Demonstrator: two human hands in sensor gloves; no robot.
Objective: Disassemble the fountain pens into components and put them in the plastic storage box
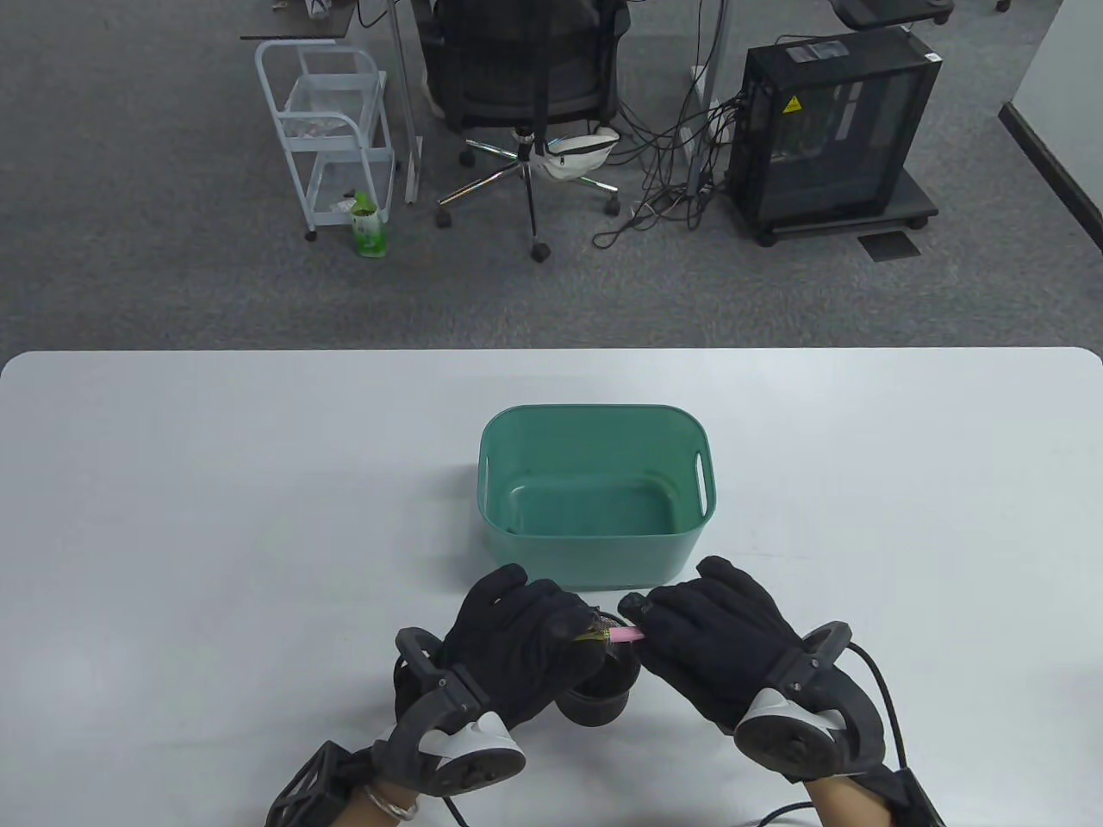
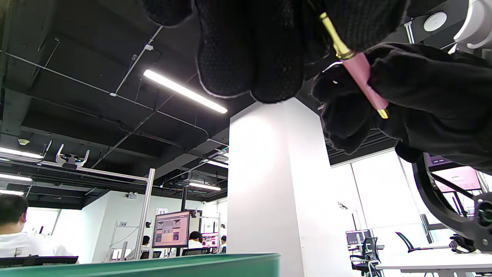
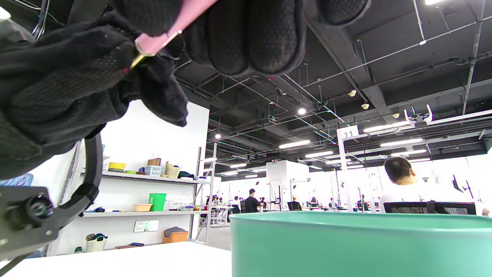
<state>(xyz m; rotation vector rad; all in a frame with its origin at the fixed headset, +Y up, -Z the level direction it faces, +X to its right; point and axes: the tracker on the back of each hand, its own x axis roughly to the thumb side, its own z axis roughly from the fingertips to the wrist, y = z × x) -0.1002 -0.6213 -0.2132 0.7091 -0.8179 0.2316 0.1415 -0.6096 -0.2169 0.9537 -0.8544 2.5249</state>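
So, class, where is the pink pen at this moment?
In the table view the pink pen is held between both hands, left hand and right hand, just above a black pot, in front of the green box.

Left hand, right hand close together, fingers curled, both gripping pink pen.

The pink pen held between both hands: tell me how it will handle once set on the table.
The pink pen looks slim and round, so it would probably roll. Its smooth body and gold trim suggest slipperiness in the gloved left hand and right hand. It appears rigid and likely light.
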